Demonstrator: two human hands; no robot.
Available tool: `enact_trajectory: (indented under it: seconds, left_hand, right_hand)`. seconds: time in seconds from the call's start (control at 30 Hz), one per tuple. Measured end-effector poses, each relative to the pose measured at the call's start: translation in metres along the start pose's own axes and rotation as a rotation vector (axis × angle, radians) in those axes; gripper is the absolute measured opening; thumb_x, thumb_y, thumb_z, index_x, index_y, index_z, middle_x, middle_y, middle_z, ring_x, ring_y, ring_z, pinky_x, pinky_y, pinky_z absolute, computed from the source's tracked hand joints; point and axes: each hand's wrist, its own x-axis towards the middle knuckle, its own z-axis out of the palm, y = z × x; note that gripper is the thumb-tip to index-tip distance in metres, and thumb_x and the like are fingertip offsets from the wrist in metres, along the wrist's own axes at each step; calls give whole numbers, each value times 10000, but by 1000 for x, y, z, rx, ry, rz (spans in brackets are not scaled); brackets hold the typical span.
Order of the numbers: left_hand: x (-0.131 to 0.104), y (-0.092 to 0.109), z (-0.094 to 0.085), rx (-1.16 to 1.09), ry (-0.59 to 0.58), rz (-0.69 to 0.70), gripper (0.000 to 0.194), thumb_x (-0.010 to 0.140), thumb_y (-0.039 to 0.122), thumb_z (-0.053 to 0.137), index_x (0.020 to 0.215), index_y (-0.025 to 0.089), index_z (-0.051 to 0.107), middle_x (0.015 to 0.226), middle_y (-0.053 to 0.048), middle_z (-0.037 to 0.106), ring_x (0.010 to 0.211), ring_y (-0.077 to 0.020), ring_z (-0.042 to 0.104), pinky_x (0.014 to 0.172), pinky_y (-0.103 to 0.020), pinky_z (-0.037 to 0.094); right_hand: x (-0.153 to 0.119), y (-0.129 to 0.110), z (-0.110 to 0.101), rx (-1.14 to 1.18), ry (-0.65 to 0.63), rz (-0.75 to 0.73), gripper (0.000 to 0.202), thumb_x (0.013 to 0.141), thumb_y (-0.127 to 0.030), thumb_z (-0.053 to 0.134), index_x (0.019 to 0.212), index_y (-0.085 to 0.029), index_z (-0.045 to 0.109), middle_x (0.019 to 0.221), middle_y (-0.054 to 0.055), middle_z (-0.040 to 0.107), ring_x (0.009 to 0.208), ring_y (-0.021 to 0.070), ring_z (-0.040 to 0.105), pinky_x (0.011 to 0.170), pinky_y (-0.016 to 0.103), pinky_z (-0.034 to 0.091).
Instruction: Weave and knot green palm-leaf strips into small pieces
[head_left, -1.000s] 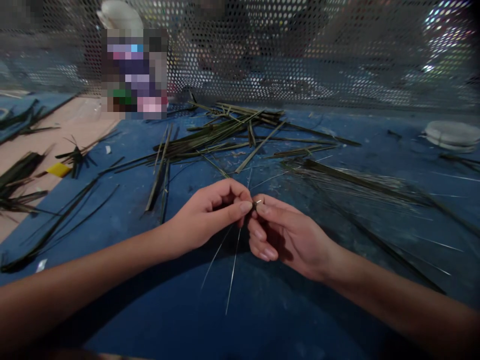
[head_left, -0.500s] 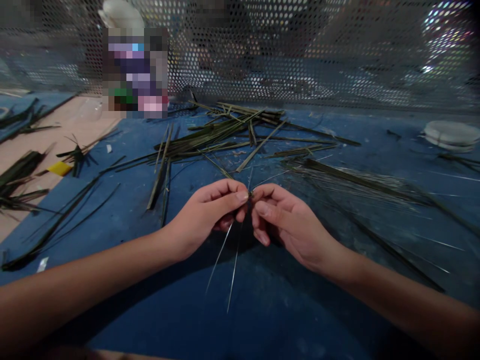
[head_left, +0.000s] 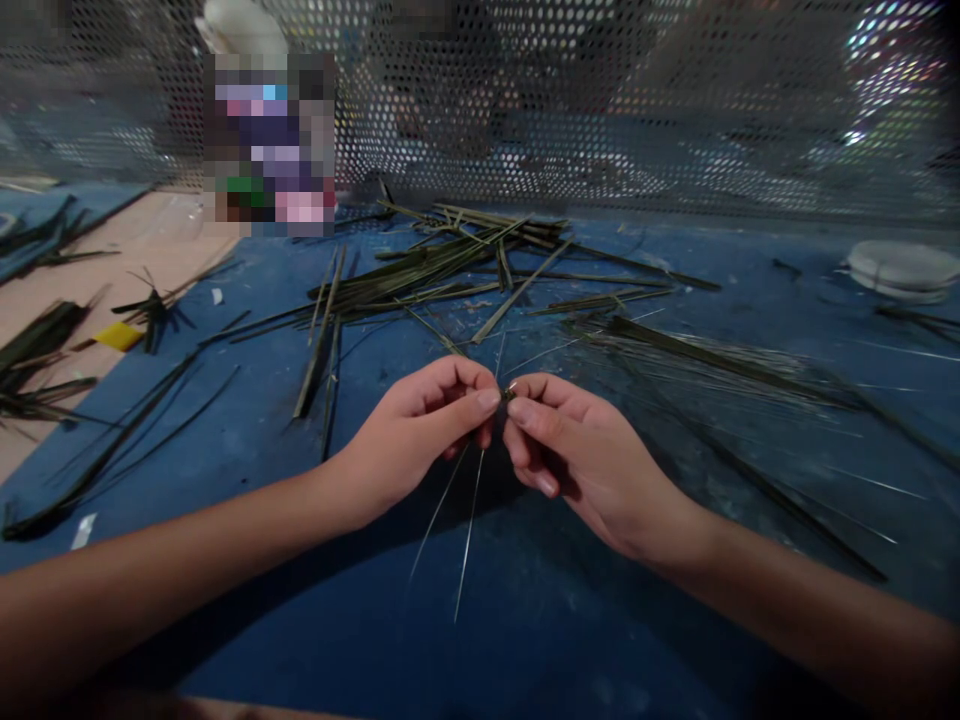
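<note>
My left hand (head_left: pixel 427 430) is closed in a pinch, thumb pressed to the forefinger, on thin shiny wires. Two long wire ends (head_left: pixel 469 545) hang below it toward me, and finer ends stick out above the fingers. Between the fingertips of both hands sits a tiny dark piece (head_left: pixel 507 393), too small to name. My right hand (head_left: pixel 600 465) pinches that piece between thumb and forefinger, its other fingers curled loosely. Both hands are nearly touching, held above the blue tabletop (head_left: pixel 337 620).
Dark green leaf strips (head_left: pixel 427 265) lie piled beyond my hands. More loose wires (head_left: pixel 720 365) spread to the right under a long leaf strip (head_left: pixel 750 368). A white round object (head_left: pixel 904 268) rests at far right. Behind stands a perforated metal screen (head_left: pixel 600 130). A yellow scrap (head_left: pixel 118 336) lies left.
My right thumb has come in against its forefinger, closing on the tiny dark piece. The hands have shifted very slightly, and the wire ends hang almost as before.
</note>
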Motion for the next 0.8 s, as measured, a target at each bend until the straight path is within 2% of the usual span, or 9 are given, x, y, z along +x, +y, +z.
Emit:
enact_trajectory:
  seconds: [0.17,0.5,0.63,0.73,0.8]
  left_hand:
    - [-1,0,1,-36,12,-47,148,849,289,611,811,157,558,602,39,536,503,-51,414,457,-170,297]
    - [-2,0,3,-142,-12,-123,158,863,300,588,810,165,528,591,60,492,462,-26,359,429,-145,259]
    - [-2,4,1,9,-63,-96,160,883,335,563,883,182,516,623,47,550,464,-43,412,412,-152,276]
    - [-1,6,-2,168,-109,-9,229,882,371,561,1023,197,513,666,31,586,538,-74,494,454,-168,353]
    - [0,7,-3,262,-103,50,237,862,369,593,1006,192,527,675,33,575,570,-78,512,478,-170,378]
  right_hand:
    - [1,-1,0,-26,-47,3,136,920,-248,525,810,-170,539,591,-37,618,396,36,429,398,174,312]
    - [2,-4,-5,-99,-78,34,38,882,-213,537,850,-192,536,444,-85,528,364,45,395,391,163,292]
    - [2,-6,-6,-128,-40,21,48,868,-220,552,834,-186,547,420,-85,495,362,51,370,394,177,288]
    - [3,-8,-6,-158,12,34,81,851,-245,578,811,-185,542,388,-98,442,336,43,310,368,176,249]
    - [3,-9,-4,-189,37,51,90,830,-244,601,805,-184,538,369,-110,406,322,38,278,349,173,224]
